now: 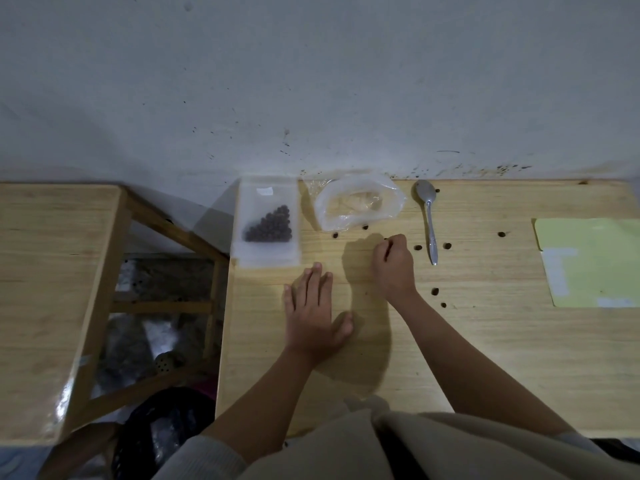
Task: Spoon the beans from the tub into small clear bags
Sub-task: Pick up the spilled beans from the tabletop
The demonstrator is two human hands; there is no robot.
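A small clear bag [266,223] holding a heap of dark round beans lies flat at the table's far left edge. Beside it, to the right, sits a clear plastic tub [358,204] that looks empty of beans. A metal spoon [429,220] lies on the table right of the tub, bowl toward the wall. Several loose beans [447,245] are scattered over the wooden table [485,341]. My left hand [313,313] rests flat, fingers spread. My right hand [394,265] is curled, fingertips pinched near a dark bean; whether it grips the bean is unclear.
A yellow-green sheet [592,261] lies at the table's right side. A second wooden table [52,289] stands to the left, with a gap between them showing bags and clutter on the floor. A stained wall runs along the back edge.
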